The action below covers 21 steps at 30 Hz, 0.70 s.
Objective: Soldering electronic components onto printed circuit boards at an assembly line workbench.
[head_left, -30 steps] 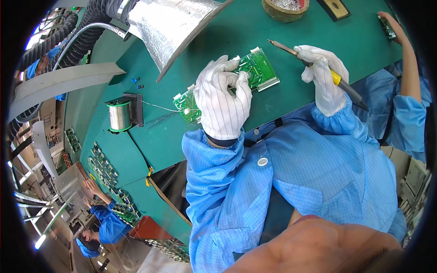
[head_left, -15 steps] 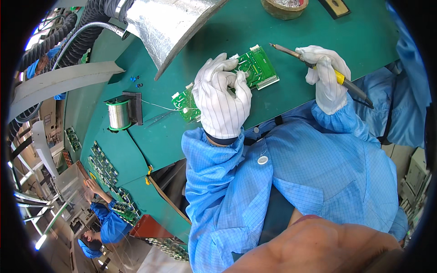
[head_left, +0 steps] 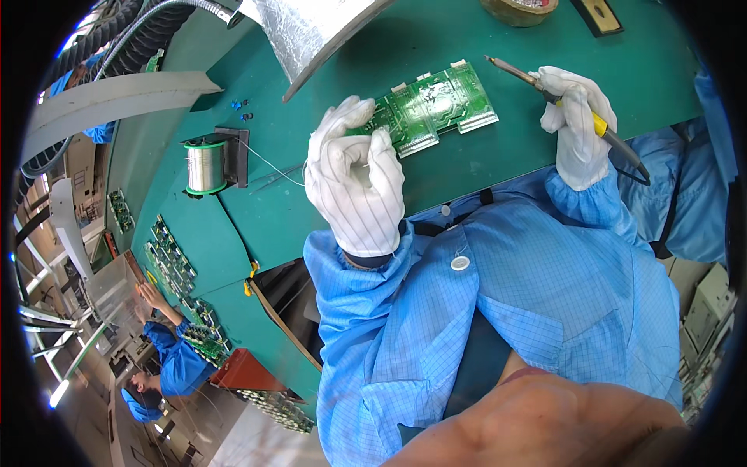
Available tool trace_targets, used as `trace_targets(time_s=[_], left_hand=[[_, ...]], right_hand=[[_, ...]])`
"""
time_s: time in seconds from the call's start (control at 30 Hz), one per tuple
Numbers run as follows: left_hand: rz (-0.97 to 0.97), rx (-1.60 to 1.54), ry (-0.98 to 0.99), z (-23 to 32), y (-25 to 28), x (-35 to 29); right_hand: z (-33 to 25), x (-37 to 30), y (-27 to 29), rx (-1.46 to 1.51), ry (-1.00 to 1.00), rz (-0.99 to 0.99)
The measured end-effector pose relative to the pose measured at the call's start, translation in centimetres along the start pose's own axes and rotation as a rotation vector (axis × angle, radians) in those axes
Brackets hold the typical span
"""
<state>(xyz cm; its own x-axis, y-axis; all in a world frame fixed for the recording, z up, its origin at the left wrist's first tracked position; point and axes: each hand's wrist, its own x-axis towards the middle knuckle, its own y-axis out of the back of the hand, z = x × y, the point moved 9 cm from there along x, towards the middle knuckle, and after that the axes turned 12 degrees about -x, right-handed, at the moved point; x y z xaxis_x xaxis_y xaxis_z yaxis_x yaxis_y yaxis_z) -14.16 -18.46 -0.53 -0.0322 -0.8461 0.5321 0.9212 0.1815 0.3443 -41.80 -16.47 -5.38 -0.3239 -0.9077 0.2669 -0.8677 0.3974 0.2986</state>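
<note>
My left hand, in a white striped glove, curls its fingers and thumb around the left end of a green circuit board. That end is hidden under the glove. White connectors line the board's edges, and light glints off its face. A thin solder wire runs from a spool to the left side of this glove. My right hand, gloved too, is closed around a soldering iron with a yellow and black handle. The iron's tip points up and left, off the board's right end and apart from it.
A foil-covered hood hangs over the green bench. At the far right are a round bowl and a black holder. Small blue parts lie behind the spool. Several boards line the left, near a co-worker.
My left hand has shifted from the board's middle to its left end, baring more of the face. The board sits turned slightly differently. My right hand keeps the iron raised.
</note>
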Motion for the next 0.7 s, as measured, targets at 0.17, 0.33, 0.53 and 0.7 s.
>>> trace_targets(time_s=[0.17, 0.33, 0.53, 0.7], left_hand=[[-0.08, 0.072, -0.018, -0.7, -1.3, -1.3], [-0.136, 0.208, -0.108, -0.8, -2.6, -1.6], [-0.13, 0.18, -0.134, -0.8, -2.7, -1.7], [-0.119, 0.168, -0.141, -0.8, -2.9, -1.7]], right_hand=[[-0.2, 0.0, -0.7, -0.019, -0.01, -0.06], [-2.6, -1.2, -3.8, 0.081, 0.107, -0.313], [-6.5, -2.0, -4.7, -0.242, 0.539, -0.28], [-5.8, -2.0, -5.2, -0.267, 0.478, -0.307]])
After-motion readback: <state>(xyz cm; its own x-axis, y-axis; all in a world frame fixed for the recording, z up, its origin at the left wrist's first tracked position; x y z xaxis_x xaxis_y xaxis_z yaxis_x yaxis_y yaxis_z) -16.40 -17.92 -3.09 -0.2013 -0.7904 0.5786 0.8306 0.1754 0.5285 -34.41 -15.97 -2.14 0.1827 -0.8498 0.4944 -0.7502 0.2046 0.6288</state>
